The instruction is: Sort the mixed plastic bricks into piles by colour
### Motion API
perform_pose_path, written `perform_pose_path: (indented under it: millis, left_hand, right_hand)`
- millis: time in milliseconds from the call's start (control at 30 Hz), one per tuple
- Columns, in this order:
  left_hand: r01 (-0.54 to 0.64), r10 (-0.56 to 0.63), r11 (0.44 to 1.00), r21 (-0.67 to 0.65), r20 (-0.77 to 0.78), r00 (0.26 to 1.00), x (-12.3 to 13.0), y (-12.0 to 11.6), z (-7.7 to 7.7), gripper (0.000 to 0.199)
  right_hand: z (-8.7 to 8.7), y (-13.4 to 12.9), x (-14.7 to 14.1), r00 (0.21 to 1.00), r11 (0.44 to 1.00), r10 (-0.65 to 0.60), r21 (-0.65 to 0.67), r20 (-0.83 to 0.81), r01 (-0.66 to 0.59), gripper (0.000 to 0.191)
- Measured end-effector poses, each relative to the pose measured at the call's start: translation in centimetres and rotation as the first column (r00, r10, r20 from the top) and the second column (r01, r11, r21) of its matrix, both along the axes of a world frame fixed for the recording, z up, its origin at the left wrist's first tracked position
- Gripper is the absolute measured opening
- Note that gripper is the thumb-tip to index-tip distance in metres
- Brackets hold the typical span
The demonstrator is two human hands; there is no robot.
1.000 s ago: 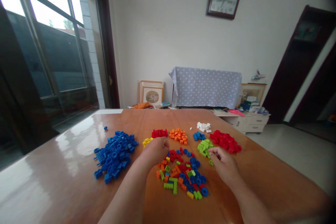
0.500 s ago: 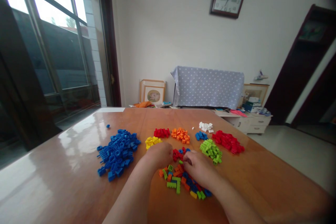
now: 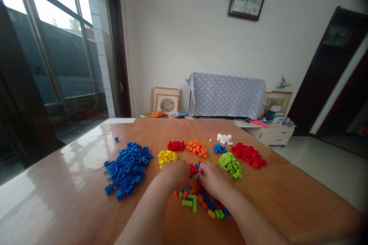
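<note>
Bricks (image 3: 195,199) under left hand (image 3: 174,174), right hand (image 3: 211,180)

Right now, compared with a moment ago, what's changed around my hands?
Your right hand moved left, away from the green pile, and now sits beside your left hand over the mixed heap. Your left hand shifted only slightly, uncovering the yellow pile. Whether either hand took hold of a brick is hidden. The blue pile and orange pile stayed put.

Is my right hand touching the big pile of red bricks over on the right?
Apart. The head view shows the right hand short of the red plastic bricks, with the lime green bricks lying between them.
</note>
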State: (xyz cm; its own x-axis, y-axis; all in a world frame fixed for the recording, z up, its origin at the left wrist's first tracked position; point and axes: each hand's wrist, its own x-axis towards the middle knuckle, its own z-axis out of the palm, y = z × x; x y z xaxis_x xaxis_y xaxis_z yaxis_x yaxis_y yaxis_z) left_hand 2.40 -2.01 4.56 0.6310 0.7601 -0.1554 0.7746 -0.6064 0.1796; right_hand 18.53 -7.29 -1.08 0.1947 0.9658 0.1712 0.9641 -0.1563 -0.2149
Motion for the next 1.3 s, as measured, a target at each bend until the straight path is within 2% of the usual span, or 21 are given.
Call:
perform_pose_path:
  millis: [200,367,500,633,867,1067,1167,1233,1300]
  left_hand:
    - [0.041,-0.040,0.998,-0.040,0.020,0.999,-0.2,0.1,0.2,0.014]
    - [0.061,-0.054,0.997,-0.050,0.117,0.992,-0.4,0.7,-0.8,0.007]
    - [0.122,-0.116,0.991,-0.049,0.117,0.986,-0.6,1.6,-1.6,0.018]
    - [0.137,-0.128,0.985,-0.102,0.088,0.988,-0.7,1.8,-1.8,0.031]
    - [0.227,-0.227,0.973,-0.043,0.000,0.974,-0.2,1.5,-1.7,0.024]
    - [0.219,-0.219,0.976,-0.002,-0.017,0.976,0.1,1.3,-2.0,0.018]
    - [0.155,-0.154,0.988,-0.016,0.073,0.985,0.2,1.3,-1.9,0.015]
    - [0.094,-0.079,0.993,-0.067,0.196,0.977,0.2,1.4,-1.8,0.016]
    - [0.066,-0.005,0.985,-0.158,0.358,0.934,0.3,1.6,-1.8,0.018]
  right_hand:
    - [-0.2,-0.3,0.8,0.999,0.999,0.034,-0.018,-0.038,-0.035,0.016]
    - [0.3,-0.5,0.8,0.998,0.999,0.034,-0.023,-0.054,-0.036,0.015]
    - [0.6,-0.6,0.2,0.998,0.998,0.042,0.043,-0.050,-0.040,0.016]
    - [0.5,-0.6,0.1,0.988,0.991,0.134,-0.002,-0.078,-0.135,0.019]
    - [0.5,-0.8,0.5,0.972,0.974,0.226,-0.016,-0.064,-0.227,0.027]
    - [0.3,-0.9,0.8,0.969,0.978,0.207,0.005,-0.132,-0.208,0.015]
    - [0.1,-0.9,0.9,0.963,0.980,0.199,0.064,-0.180,-0.190,0.010]
    - [-0.1,-1.0,1.3,0.953,0.977,0.202,0.120,-0.227,-0.179,0.008]
    - [-0.2,-1.1,2.0,0.933,0.973,0.194,0.183,-0.304,-0.142,0.009]
